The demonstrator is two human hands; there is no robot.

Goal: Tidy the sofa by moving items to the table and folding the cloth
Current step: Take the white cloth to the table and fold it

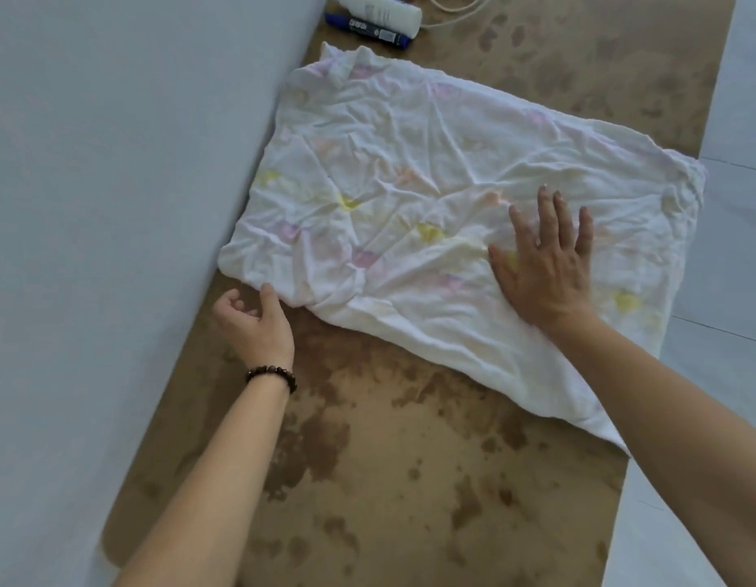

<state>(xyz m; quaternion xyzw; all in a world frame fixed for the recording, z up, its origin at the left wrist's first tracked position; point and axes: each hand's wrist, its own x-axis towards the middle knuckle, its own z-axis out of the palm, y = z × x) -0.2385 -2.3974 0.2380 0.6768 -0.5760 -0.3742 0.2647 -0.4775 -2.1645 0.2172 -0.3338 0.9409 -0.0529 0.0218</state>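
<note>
We had the brown mottled sofa seat [389,480] filling most of the view, with the cloth [410,163] spread flat on it, rumpled, white with faded pastel blotches. Its long axis lay across the seat, from the grey back [92,205] on the left out to the seat's right edge, slanting toward us on the right. We'd guess it's light and floppy (it'll sag the second it's lifted), so the corners are where to take hold for a fold. Right hand [541,269] was flat on it, fingers spread, pressing. Left hand [251,319] sat loosely curled at the near-left corner, thumb touching the edge, not plainly pinching anything. Farther along the seat were a white bottle [384,12], a blue marker [368,29] and a bit of white cable [461,8].
</note>
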